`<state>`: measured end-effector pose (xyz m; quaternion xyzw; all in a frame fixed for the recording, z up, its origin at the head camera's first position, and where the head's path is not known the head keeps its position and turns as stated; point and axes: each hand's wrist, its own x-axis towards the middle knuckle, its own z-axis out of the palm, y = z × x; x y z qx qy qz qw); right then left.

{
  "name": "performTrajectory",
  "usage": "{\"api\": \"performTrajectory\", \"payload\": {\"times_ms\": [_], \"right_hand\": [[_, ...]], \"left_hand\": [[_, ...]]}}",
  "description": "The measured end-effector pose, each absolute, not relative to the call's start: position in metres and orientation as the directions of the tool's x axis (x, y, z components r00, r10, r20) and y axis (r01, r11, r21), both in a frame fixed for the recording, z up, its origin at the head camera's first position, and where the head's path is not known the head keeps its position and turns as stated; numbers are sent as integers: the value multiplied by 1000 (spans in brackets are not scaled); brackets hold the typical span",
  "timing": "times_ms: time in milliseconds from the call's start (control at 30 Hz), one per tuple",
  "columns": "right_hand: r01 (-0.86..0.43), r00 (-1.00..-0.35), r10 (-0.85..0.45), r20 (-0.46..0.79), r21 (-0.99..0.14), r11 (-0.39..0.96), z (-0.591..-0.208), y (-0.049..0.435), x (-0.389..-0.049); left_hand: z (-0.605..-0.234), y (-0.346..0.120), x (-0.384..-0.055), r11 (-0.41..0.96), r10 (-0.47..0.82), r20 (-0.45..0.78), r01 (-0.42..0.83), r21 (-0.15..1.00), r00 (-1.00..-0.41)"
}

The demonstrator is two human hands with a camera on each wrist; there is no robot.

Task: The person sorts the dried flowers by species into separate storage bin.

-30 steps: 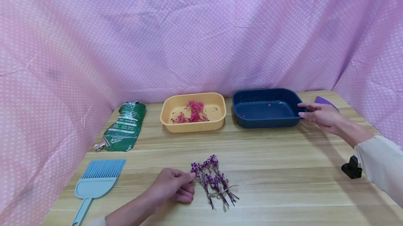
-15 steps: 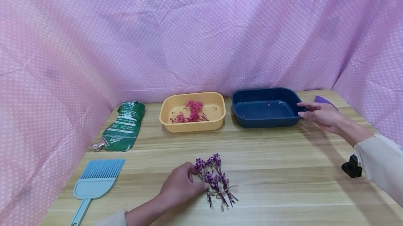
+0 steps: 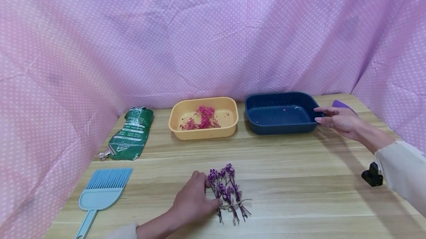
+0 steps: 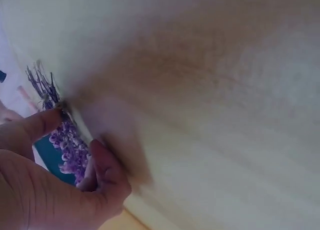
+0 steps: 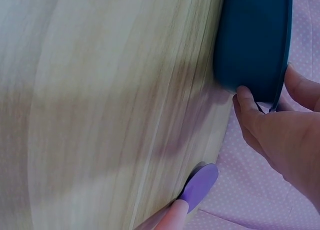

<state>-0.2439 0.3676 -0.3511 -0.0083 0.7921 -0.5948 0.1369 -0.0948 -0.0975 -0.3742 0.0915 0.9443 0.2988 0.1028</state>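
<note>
A bunch of purple dried flowers [image 3: 227, 191], tied with thin twine at the stems, lies on the wooden table with its blooms facing away. My left hand [image 3: 194, 198] holds it from the left, thumb at the tie and fingertips beside the blooms. From the left wrist, the flowers [image 4: 72, 152] show between thumb and fingers. At the back right, my right hand [image 3: 342, 122] grips the right end of a dark blue tray [image 3: 279, 130]. The right wrist view shows the thumb on the tray's [image 5: 252, 44] rim and fingers under its side.
A yellow tray [image 3: 206, 134] with pink dried flowers [image 3: 204, 117] stands left of the blue one. At the left lie a clipped green bag [image 3: 133, 133] and a light blue brush [image 3: 101, 196]. A purple blade [image 5: 200, 187] and a black object [image 3: 372, 175] are at the right.
My left hand has moved right from the edge of the blooms, and its thumb has come to the tie. The flowers have shifted slightly right. My right hand has stayed on the blue tray.
</note>
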Motion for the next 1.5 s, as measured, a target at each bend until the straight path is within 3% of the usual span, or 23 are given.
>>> {"api": "performTrajectory", "payload": {"times_ms": [400,667,933,1033,1133,1233,1333,1500], "right_hand": [[145,-961,-183,-208,-941,307,-350,366,-244],[142,-962,-179,-206,-938,315,-349,366,-244],[141,-962,-176,-207,-934,328,-349,366,-243],[130,-963,-181,-198,-935,331,-349,367,-243],[138,-964,-174,-203,-934,329,-350,367,-243],[136,-964,-170,-203,-930,341,-351,367,-243],[128,-966,-169,-196,-929,348,-351,367,-244],[135,-966,-169,-197,-938,320,-351,365,-244]], "left_hand": [[-364,-113,-102,684,343,-93,181,707,-935],[-345,-115,-108,616,298,-12,182,767,-954],[-315,-103,-99,589,365,131,338,735,-922],[-308,-101,-102,509,360,60,250,824,-931],[-308,-101,-110,376,348,-94,47,925,-933],[-315,-102,-118,302,347,-228,-121,946,-910],[-328,-102,-124,348,361,-279,-149,926,-890],[-350,-102,-129,481,440,-278,-37,876,-854]]}}
